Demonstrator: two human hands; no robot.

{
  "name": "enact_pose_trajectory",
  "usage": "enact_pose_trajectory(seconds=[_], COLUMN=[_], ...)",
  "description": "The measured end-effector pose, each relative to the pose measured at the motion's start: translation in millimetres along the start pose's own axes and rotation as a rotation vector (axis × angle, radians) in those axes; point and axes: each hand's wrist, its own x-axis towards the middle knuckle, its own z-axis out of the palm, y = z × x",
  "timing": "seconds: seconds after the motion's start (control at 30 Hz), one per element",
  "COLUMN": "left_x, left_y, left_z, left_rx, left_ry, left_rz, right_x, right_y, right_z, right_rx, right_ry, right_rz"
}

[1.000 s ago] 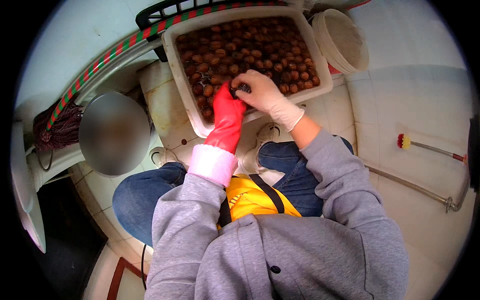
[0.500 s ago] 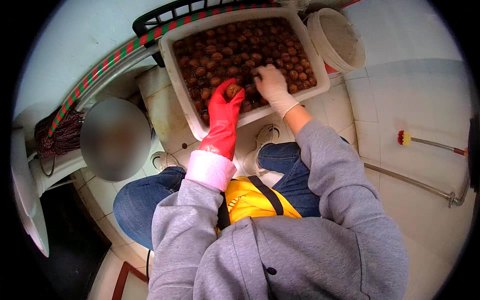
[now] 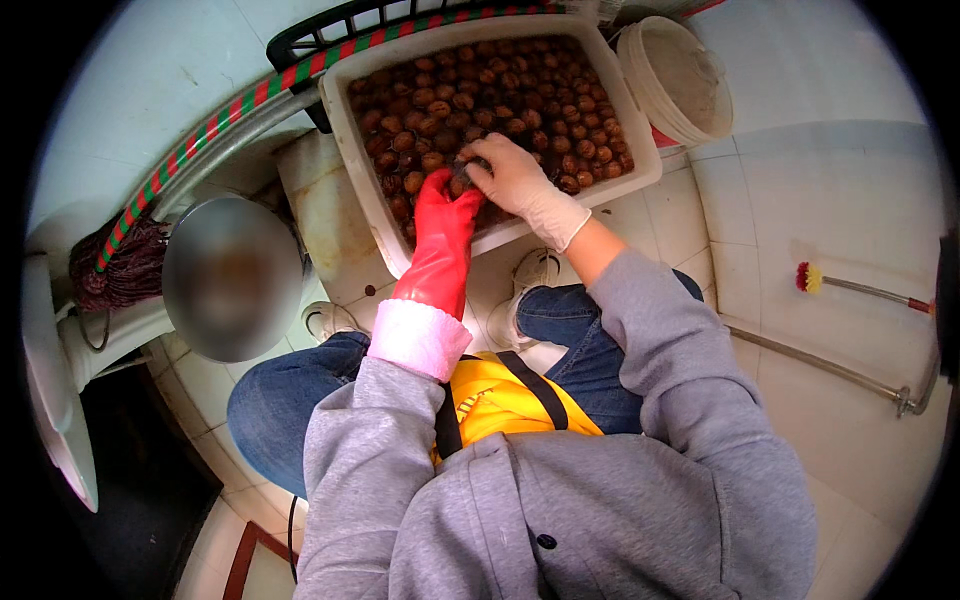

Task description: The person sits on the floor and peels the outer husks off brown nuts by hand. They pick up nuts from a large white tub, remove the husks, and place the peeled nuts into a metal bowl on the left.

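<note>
A white plastic tub (image 3: 364,205) full of walnuts (image 3: 490,75) in brownish water stands in front of me. My left hand (image 3: 443,230), in a long red rubber glove with a pink cuff, is closed around a walnut (image 3: 459,187) above the tub's near side. Over that walnut bends my right hand (image 3: 520,182) in a thin pale glove, its fingers pressing a dark grey, wiry-looking scrubber (image 3: 467,165) onto it. Most of the scrubber is hidden by the fingers, so its exact kind is hard to make out.
Right of the tub sits a white bucket (image 3: 680,85). A red-and-green striped hose (image 3: 190,160) curves along the left wall past a round metal basin (image 3: 230,345) with blurred contents. A black crate (image 3: 345,25) stands behind. A metal pipe (image 3: 810,360) runs along the right wall.
My right hand has moved left from over the walnuts to the one in my left hand, bringing the scrubber against it. My left hand has stayed almost in place.
</note>
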Motion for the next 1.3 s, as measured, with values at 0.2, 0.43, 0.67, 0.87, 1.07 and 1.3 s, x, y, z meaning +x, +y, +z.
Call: enact_pose_trajectory(seconds=[0.2,0.43,0.67,0.87,1.07,1.3], left_x=[-21.7,-19.5,-11.9,-15.1,-12.7,-18.2], left_y=[41.4,37.8,15.0,23.1,28.2,36.5], left_z=[15.6,21.1,8.9,17.7,18.1,20.7], left_rx=[-0.059,-0.042,-0.139,-0.109,-0.176,-0.025], left_ry=[-0.119,-0.035,-0.113,-0.267,-0.260,-0.074], left_rz=[0.033,0.020,-0.004,0.014,0.119,-0.014], right_x=[-3.1,-7.2,2.3,3.4,-5.3,-30.0], right_y=[49.8,65.3,7.3,29.6,-15.2,-39.6], right_z=[-12.3,-0.1,-18.5,-19.3,-67.4,-108.0], right_rx=[-0.321,-0.261,0.133,-0.367,-0.411,-0.391], right_ry=[0.119,-0.053,-0.060,0.003,0.087,0.162], right_rz=[0.158,0.553,-0.075,0.002,0.006,0.035])
